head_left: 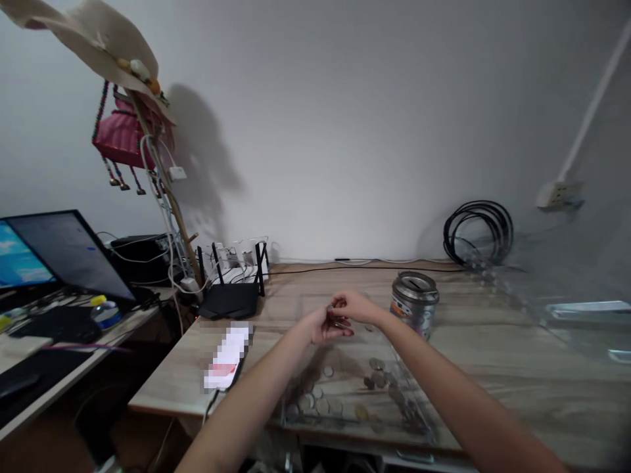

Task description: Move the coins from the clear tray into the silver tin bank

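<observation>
My left hand (321, 330) is turned palm up with its fingers partly curled, cradling what look like coins. My right hand (359, 307) meets it from the right, thumb and fingers pinched on a coin (330, 309) just above the left palm. Both hands are over a clear plastic tray (362, 431), whose edges are hard to make out. Loose coins (378, 379) lie in it, silver ones on both sides and a yellowish one near the front. Right of the hands stands a metal coin tin (417, 301) with a slot in its lid.
A phone (229, 355) with a cable lies left of my left arm. Behind it is a black router (231, 300) with upright antennas. Coiled black cable (478, 233) leans on the wall, beside a clear plastic panel (557, 302). Monitors (69, 256) stand on the left desk.
</observation>
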The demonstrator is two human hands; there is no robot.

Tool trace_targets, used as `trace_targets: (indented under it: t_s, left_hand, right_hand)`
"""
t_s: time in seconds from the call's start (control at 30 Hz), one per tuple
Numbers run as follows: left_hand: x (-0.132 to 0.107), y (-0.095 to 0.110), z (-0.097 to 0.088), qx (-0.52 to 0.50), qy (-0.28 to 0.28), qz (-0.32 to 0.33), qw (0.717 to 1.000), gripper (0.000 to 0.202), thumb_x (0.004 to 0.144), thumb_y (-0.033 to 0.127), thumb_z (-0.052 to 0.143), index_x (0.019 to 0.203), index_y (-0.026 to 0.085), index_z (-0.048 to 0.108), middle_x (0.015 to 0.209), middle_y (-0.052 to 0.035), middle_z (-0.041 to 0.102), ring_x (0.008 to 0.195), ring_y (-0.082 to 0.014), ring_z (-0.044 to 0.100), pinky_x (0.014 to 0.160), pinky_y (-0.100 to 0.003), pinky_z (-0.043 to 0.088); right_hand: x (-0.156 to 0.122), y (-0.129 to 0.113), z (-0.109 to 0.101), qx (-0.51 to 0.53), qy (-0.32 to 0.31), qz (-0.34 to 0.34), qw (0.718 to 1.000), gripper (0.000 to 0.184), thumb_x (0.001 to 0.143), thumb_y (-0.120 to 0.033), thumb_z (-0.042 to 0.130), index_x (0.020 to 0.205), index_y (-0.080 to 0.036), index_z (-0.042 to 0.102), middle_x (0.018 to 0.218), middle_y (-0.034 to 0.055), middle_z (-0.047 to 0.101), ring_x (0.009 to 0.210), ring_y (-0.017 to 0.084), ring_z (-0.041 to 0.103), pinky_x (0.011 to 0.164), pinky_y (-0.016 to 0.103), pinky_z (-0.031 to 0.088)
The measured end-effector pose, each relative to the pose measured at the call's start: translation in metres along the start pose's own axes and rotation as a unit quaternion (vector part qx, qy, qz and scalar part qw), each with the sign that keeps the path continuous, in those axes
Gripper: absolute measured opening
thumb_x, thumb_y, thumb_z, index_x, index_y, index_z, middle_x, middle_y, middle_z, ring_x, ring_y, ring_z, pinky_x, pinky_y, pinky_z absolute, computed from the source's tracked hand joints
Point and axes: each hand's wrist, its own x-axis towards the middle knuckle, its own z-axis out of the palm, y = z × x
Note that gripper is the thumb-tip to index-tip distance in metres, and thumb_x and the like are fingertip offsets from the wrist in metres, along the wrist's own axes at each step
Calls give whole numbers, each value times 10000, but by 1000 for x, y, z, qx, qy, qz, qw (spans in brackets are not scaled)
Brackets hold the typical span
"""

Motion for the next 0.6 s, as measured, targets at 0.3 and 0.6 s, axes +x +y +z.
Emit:
trace_targets:
  t_s: [0.3, 0.6]
  left_hand:
    - [5, 13, -3, 41, -97, -35, 994, 502, 877, 424, 160, 734, 111, 526, 511, -41, 539, 433, -91, 512, 382, -149, 345]
    - [-5, 8, -6, -41, -90, -46, 994, 350, 849, 381, 256, 662, 150, 442, 478, 3, 430, 335, -44, 283, 333, -128, 70]
  right_hand:
    - [-6, 11, 11, -22, 61, -43, 997, 263, 735, -284, 457, 586, -153, 630, 510, 6, 561, 485, 107, 489, 488, 220, 355]
    - [-23, 2, 4, -168, 136, -61, 974, 256, 756, -263, 446, 690, -203, 687, 633, 32, 610, 587, 135, 517, 548, 239, 363]
